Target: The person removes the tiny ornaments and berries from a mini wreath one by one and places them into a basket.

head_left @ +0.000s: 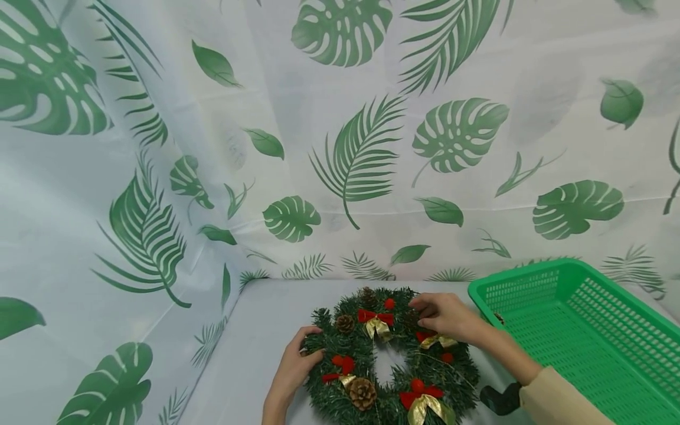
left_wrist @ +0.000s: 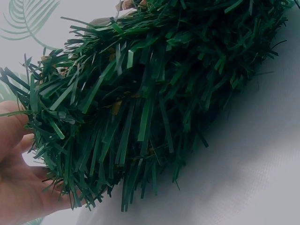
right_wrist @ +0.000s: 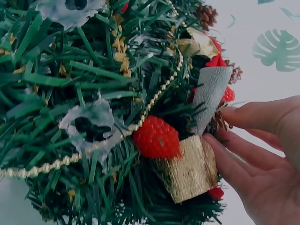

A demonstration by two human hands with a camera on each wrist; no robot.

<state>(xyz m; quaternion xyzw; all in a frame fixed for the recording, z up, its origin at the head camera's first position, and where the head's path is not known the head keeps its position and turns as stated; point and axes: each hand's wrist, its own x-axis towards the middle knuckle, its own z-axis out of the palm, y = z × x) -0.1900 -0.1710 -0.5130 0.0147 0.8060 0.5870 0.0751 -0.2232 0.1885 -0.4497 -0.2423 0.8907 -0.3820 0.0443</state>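
Observation:
A green Christmas wreath (head_left: 390,360) lies on the white surface, dressed with pine cones, red berries and red-and-gold bows. My left hand (head_left: 294,369) grips its left edge, fingers curled into the greenery (left_wrist: 140,108). At the wreath's upper right, my right hand (head_left: 448,316) pinches a brown pine cone (right_wrist: 219,121) between thumb and fingers; the fingers hide most of it. Beside that cone in the right wrist view are a gold ribbon piece (right_wrist: 190,171) and a red berry (right_wrist: 157,137). A whitish, translucent ring-shaped patch (right_wrist: 91,124) sits on the needles, near a gold bead string (right_wrist: 161,89).
A green plastic basket (head_left: 576,265) stands to the right, with a small brown thing (head_left: 498,317) at its near left side. A dark object (head_left: 499,399), kind unclear, shows by my right sleeve. Leaf-printed white cloth (head_left: 372,248) hangs behind and at left.

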